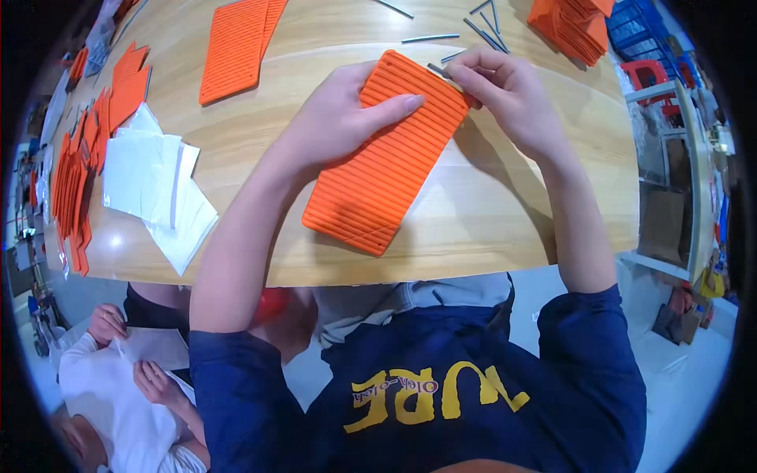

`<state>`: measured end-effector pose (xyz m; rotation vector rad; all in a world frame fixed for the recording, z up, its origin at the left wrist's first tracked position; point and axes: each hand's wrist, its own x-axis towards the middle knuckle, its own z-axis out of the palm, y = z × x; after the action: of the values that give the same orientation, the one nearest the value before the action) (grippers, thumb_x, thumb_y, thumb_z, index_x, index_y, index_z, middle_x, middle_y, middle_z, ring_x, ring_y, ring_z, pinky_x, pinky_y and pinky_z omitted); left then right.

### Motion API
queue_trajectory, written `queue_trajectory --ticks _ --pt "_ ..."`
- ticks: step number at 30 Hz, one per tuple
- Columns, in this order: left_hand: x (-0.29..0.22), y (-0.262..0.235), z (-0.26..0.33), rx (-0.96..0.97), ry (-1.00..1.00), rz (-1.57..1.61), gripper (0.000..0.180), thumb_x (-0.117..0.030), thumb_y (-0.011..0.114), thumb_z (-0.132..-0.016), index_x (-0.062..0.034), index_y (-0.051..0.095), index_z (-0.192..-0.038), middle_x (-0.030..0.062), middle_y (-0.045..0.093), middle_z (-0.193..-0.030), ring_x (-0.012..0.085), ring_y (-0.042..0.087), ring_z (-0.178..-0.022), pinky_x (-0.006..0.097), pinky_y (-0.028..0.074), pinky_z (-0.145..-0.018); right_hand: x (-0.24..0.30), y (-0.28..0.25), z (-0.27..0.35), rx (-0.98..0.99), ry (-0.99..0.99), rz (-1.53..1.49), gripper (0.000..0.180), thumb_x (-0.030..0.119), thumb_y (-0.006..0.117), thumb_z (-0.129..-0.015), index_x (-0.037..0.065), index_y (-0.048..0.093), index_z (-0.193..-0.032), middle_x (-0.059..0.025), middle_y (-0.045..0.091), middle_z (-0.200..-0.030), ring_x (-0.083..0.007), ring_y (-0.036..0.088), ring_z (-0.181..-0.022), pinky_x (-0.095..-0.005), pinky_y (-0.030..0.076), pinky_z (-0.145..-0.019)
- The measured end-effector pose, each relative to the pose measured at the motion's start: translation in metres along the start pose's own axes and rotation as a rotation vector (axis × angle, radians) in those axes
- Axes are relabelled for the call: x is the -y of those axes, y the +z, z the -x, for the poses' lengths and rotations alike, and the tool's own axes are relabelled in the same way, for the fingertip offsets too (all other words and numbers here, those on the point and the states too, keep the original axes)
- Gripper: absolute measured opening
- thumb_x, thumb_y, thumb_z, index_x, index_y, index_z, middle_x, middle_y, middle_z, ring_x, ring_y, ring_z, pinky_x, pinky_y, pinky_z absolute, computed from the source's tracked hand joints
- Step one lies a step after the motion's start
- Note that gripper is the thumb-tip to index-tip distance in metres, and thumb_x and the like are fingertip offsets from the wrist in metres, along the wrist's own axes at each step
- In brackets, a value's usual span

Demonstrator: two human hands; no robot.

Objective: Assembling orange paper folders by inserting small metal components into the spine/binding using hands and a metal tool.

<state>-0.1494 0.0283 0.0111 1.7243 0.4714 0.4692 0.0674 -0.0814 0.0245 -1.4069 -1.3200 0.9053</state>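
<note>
An orange ribbed rectangular mat [386,169] lies on the wooden table [489,213] in front of me. My left hand [335,118] rests flat on its upper left part, fingers pressing the ribbed surface. My right hand [509,91] is at the mat's far right corner, fingers pinched on a thin grey metal rod [436,70] at the mat's edge. Several more grey rods [430,38] lie loose on the table beyond the mat.
Another orange mat [236,47] lies far left of centre, a stack of orange mats [572,24] far right, more orange pieces [75,169] along the left edge. Clear plastic bags [158,185] lie at left. Another person [118,378] sits lower left, handling a bag.
</note>
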Motion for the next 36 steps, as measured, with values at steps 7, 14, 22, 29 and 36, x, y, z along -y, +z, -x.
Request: queue_trajectory --ticks 7,14,22,29,36 --pt "-0.004 0.001 0.001 -0.001 -0.019 -0.002 0.029 -0.022 0.074 -0.091 0.0026 0.069 -0.104 0.0085 0.071 -0.084 0.0140 0.065 -0.068 0.024 0.052 -0.059 -0.001 0.002 0.001 -0.036 -0.075 0.133 0.021 0.014 0.063 -0.100 -0.003 0.073 -0.107 -0.0051 0.067 -0.081 -0.0093 0.058 -0.069 -0.0205 0.049 -0.065" --pt "-0.005 0.002 0.004 -0.019 -0.019 0.006 0.030 -0.023 0.074 -0.092 0.0029 0.069 -0.105 0.0088 0.071 -0.084 0.0137 0.065 -0.068 0.023 0.052 -0.059 0.002 -0.002 0.002 -0.021 -0.047 0.128 0.023 0.014 0.063 -0.100 -0.004 0.074 -0.109 -0.0054 0.068 -0.080 -0.0094 0.059 -0.070 -0.0204 0.050 -0.065" --pt "-0.002 0.002 0.003 -0.006 0.017 0.011 0.029 -0.024 0.072 -0.094 0.0025 0.068 -0.105 0.0085 0.070 -0.082 0.0131 0.065 -0.066 0.021 0.051 -0.057 0.002 0.001 0.001 -0.012 -0.100 0.126 0.022 0.013 0.063 -0.100 -0.004 0.073 -0.109 -0.0060 0.069 -0.082 -0.0093 0.061 -0.071 -0.0202 0.050 -0.065" --pt "0.007 0.000 0.000 0.049 0.021 0.031 0.027 -0.026 0.069 -0.096 0.0007 0.066 -0.102 0.0070 0.068 -0.079 0.0125 0.063 -0.063 0.021 0.050 -0.055 0.001 0.010 0.002 -0.010 -0.111 0.093 0.021 0.012 0.062 -0.100 -0.004 0.072 -0.108 -0.0061 0.070 -0.085 -0.0097 0.061 -0.071 -0.0207 0.051 -0.067" --pt "0.007 0.006 -0.006 0.087 0.041 0.042 0.027 -0.027 0.067 -0.097 0.0001 0.065 -0.099 0.0062 0.066 -0.077 0.0122 0.061 -0.061 0.021 0.049 -0.054 0.010 0.016 0.006 -0.051 -0.008 0.034 0.020 0.013 0.062 -0.100 -0.004 0.071 -0.104 -0.0060 0.069 -0.085 -0.0102 0.060 -0.070 -0.0207 0.050 -0.065"
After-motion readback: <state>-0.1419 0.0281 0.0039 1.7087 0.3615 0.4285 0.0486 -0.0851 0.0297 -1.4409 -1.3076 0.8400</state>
